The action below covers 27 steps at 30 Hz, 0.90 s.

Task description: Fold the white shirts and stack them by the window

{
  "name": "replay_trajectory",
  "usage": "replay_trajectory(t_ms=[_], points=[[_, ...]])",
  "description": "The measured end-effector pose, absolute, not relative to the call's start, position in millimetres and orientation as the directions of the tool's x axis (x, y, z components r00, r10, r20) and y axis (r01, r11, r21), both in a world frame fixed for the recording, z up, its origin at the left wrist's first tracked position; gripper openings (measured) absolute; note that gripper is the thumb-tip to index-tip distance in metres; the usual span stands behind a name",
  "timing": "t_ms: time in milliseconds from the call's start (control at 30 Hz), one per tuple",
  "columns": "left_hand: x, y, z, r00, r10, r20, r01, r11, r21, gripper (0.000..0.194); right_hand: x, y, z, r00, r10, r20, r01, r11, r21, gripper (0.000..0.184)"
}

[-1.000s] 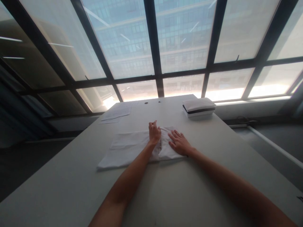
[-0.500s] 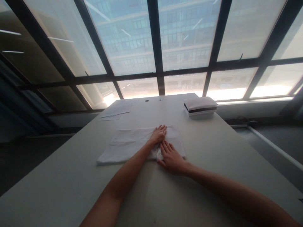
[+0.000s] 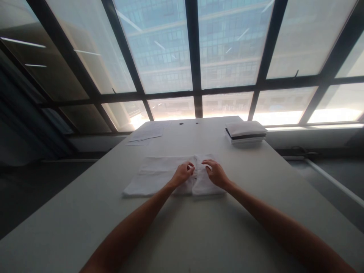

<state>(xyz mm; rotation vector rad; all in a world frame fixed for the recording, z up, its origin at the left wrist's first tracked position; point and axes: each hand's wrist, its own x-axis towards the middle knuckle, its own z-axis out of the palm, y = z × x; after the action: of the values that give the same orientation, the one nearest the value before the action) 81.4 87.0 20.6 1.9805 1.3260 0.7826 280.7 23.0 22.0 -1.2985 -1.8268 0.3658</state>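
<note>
A white garment [image 3: 155, 176] lies spread flat on the pale table [image 3: 199, 227], partly folded at its right end. My left hand [image 3: 183, 173] rests on the cloth near its middle, fingers curled in a pinch on the fabric. My right hand [image 3: 216, 172] sits just to the right of it on the folded right part, fingers also bent and pinching the cloth. The two hands are a short gap apart, on either side of a fold line.
A stack of folded white and dark cloth [image 3: 246, 132] stands at the far right of the table. Sheets of paper [image 3: 146, 134] lie at the far left. Two small dark holes [image 3: 181, 123] mark the far edge. Large windows rise behind.
Both hands lay flat on the cloth half a second ago, the right one at its near edge. Now both have curled into pinches further up the cloth, side by side.
</note>
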Motion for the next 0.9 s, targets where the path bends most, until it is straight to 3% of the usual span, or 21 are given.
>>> replay_trajectory(t_ms=[100,233,433,533,633,767,900], points=[[79,62,23,0.402,0.913,0.069,0.559,-0.304,0.772,0.025,291,57,20,-0.118,0.899,0.422,0.771,0.350,-0.531,0.040],[86,45,23,0.369,0.926,0.083,0.543,-0.287,0.789,0.040,286,97,21,-0.111,0.942,0.316,0.891,0.235,-0.389,0.041],[96,41,19,0.334,0.940,0.070,0.304,-0.178,0.936,0.051,276,125,15,-0.041,0.962,0.272,0.925,0.139,-0.354,0.041],[96,45,17,0.348,0.935,0.063,0.311,-0.178,0.933,0.052,277,124,11,-0.004,0.961,0.277,0.932,0.104,-0.348,0.040],[95,45,17,0.371,0.922,0.111,0.488,-0.295,0.822,0.049,278,119,9,0.017,0.952,0.307,0.932,0.096,-0.349,0.039],[99,33,25,0.393,0.892,0.223,0.699,-0.447,0.558,0.056,276,118,9,0.023,0.938,0.346,0.922,0.113,-0.369,0.038],[110,22,27,0.583,0.749,0.315,0.669,-0.663,0.337,0.050,277,124,10,0.027,0.940,0.341,0.874,0.143,-0.464,0.048]])
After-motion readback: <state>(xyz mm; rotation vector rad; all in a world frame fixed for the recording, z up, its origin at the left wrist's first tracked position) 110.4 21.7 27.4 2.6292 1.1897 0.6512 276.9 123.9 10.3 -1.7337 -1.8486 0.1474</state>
